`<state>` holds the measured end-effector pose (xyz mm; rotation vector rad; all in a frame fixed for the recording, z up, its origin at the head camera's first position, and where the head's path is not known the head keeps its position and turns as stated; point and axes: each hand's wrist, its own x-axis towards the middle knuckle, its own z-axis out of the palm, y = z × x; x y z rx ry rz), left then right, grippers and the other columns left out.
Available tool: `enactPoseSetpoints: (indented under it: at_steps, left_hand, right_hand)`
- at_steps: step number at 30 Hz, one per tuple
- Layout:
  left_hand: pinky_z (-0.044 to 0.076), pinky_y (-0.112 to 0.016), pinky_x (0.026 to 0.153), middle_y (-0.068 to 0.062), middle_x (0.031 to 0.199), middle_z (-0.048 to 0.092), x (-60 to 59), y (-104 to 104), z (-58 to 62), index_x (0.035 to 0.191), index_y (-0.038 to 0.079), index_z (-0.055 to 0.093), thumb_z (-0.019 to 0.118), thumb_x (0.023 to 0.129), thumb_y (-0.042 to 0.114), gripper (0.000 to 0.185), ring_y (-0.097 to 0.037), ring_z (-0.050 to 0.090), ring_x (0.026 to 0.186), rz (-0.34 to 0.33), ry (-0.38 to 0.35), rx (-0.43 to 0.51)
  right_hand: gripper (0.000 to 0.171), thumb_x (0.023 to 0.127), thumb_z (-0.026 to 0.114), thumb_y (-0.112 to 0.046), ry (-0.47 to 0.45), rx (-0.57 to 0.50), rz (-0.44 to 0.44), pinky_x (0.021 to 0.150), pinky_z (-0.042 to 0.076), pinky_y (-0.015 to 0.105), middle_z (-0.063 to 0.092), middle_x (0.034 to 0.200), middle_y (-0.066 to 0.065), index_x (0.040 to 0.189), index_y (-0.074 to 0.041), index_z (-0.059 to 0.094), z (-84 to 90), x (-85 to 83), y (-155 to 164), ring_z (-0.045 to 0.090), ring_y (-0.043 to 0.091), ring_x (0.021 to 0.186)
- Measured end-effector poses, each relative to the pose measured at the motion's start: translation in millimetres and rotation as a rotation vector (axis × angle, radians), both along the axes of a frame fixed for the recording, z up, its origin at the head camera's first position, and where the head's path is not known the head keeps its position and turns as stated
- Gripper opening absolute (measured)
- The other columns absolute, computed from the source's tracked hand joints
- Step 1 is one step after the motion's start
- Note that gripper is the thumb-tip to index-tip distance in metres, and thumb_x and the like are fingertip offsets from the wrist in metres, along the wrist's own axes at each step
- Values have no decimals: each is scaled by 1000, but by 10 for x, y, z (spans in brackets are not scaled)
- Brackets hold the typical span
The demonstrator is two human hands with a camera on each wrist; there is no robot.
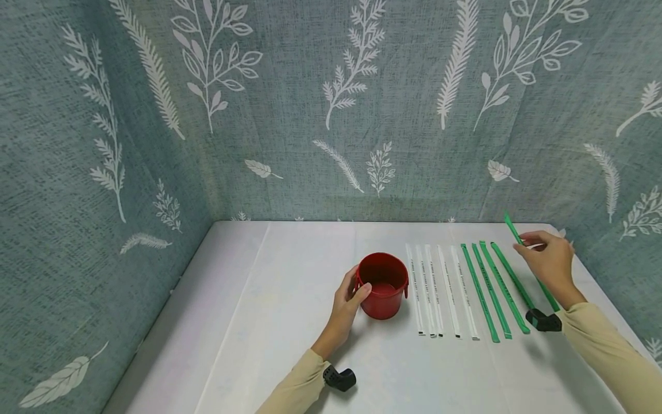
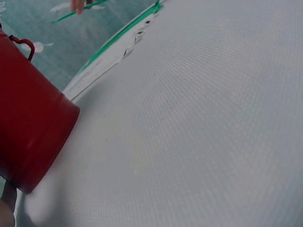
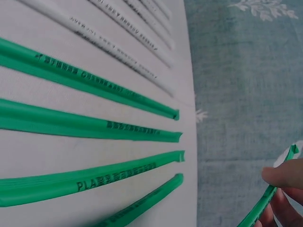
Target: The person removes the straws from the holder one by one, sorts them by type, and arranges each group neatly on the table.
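Note:
My left hand (image 1: 338, 313) grips a small red bucket (image 1: 383, 306) by its left side, thumb over the rim; its inside shows bare in the head view. On the right, my right hand (image 1: 553, 261) pinches a green paper-wrapped straw (image 1: 511, 225) between thumb and fingers, holding it aslant above the table. The right wrist view shows the thumb (image 3: 279, 175) pressed on that straw near its end. Several more green wrapped straws (image 1: 488, 293) lie side by side just left of this hand. A row of white wrapped straws (image 1: 447, 293) lies between them and the bucket.
The white-covered table (image 1: 289, 276) has its far edge against a grey-green leaf-patterned curtain (image 1: 289, 115). More curtain hangs along the left and right sides. Each wrist wears a small black camera, one of them (image 1: 339, 379) low in the middle of the head view.

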<state>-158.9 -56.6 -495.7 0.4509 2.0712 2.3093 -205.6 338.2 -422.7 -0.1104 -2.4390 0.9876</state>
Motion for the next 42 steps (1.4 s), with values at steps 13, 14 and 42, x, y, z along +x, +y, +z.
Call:
enactPoseSetpoints:
  at_steps: [13,14,42]
  left_hand:
    - [36,-40,103,-13,143,41,116,-2,259,144,7,34,51,93,18,55,-27,34,134,-15,-9,-18]
    - [36,-39,104,-12,144,41,112,-5,257,145,8,34,51,94,18,55,-26,33,135,-19,-11,-20]
    - [34,-45,105,-13,140,45,83,-20,274,143,8,36,53,94,20,54,-27,37,132,-63,-24,-39]
  right_hand:
    - [22,81,69,-2,-9,49,-64,70,39,38,63,85,26,100,9,66,-148,-20,72,52,23,72]
    - [22,81,70,-2,-13,54,-73,64,39,32,63,85,25,100,8,66,-163,-27,86,51,17,70]
    - [14,82,61,-2,-182,215,-59,52,38,43,60,71,23,85,12,62,-706,-49,387,56,37,63]
